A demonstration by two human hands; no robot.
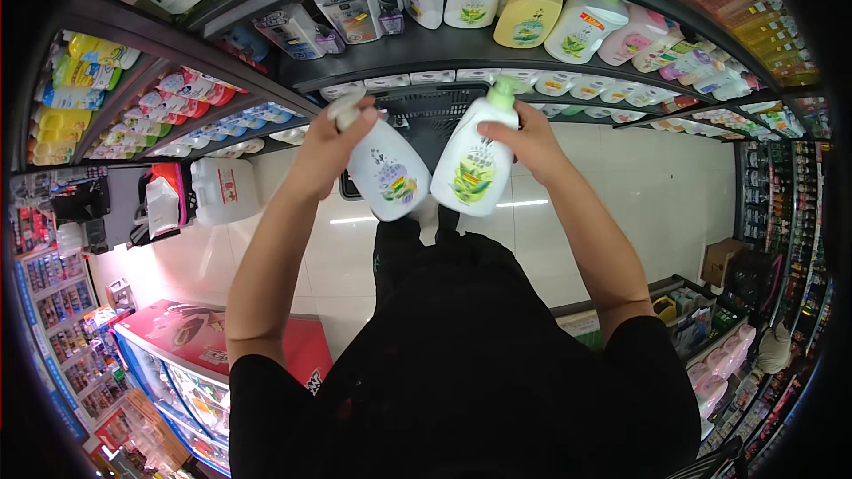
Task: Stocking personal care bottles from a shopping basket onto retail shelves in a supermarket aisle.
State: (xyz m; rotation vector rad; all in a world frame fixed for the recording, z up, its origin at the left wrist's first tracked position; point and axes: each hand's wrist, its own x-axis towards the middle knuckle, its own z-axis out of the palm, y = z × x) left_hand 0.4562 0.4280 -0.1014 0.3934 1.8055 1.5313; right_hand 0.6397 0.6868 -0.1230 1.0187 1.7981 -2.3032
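My left hand grips a white pump bottle by its upper part; it has a pale pump and a purple floral label and leans to the upper left. My right hand is wrapped round the upper side of a second white bottle with a light green pump and a green leafy label. Both bottles are held side by side over a dark plastic basket, partly hidden behind them.
Dark shelves of toiletry bottles arch across the top and sides, with a white jug at left. A red display freezer stands at lower left, a cardboard box at right. My feet are on the tiled floor.
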